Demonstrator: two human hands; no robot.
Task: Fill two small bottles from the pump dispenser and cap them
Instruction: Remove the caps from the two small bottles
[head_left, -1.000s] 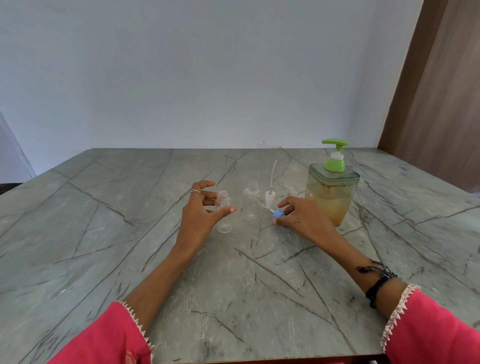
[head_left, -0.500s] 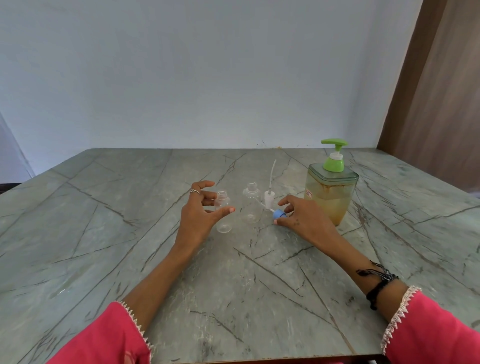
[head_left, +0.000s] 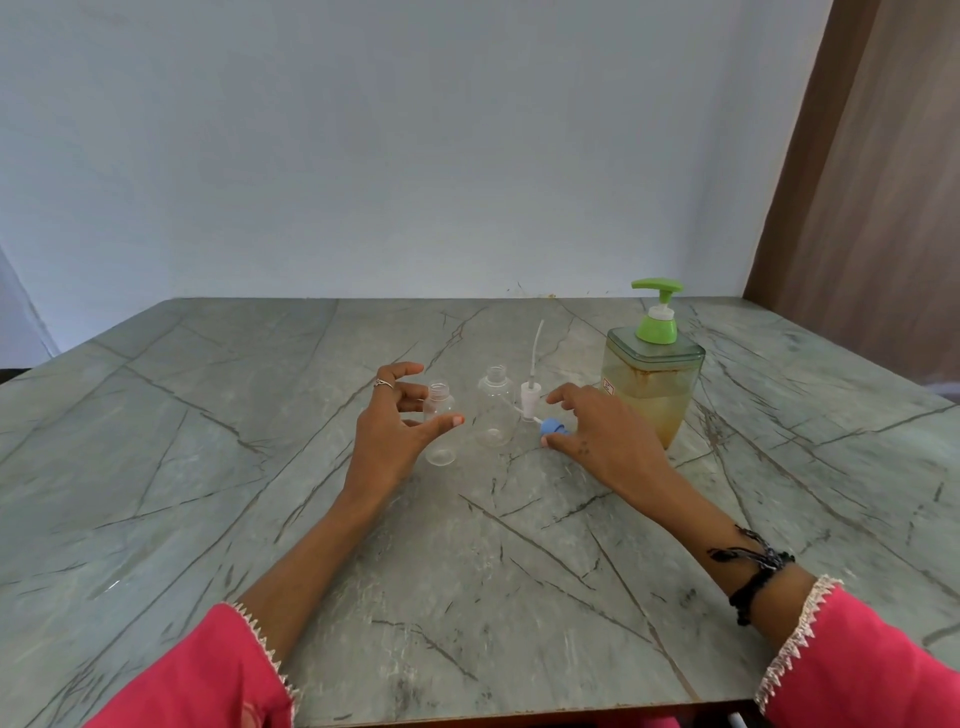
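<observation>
While both bottles stand uncapped and look empty, the filling has, by my judgement, not begun.

Step in hand: taking hold of the first small bottle so it can be brought to the pump dispenser.

Doing it well: close thumb and fingers on the middle of the bottle's body, not the neck; clear light plastic will tip or skid if nudged from one side only. Keep the mouth upright, and bring it right under the green spout before pressing.

Left hand: fingers spread and curved round the small bottle, thumb on the near side, other fingers on the far side. Whether they touch it I cannot tell; it reads as a cupping pose, not a firm hold.

Right hand: lies low on the desk, fingers loosely spread over the blue cap, which sits between thumb and forefinger. No pinch shows.

Second bottle: upright, between the two hands, apart from both.

White cap with tube: stands just beside the second bottle, tube pointing up.

Places: bottles and caps sit about mid-desk; the dispenser stands nearer the right edge, just beyond the right hand.

Risk: the right hand could knock the white cap over.
</observation>
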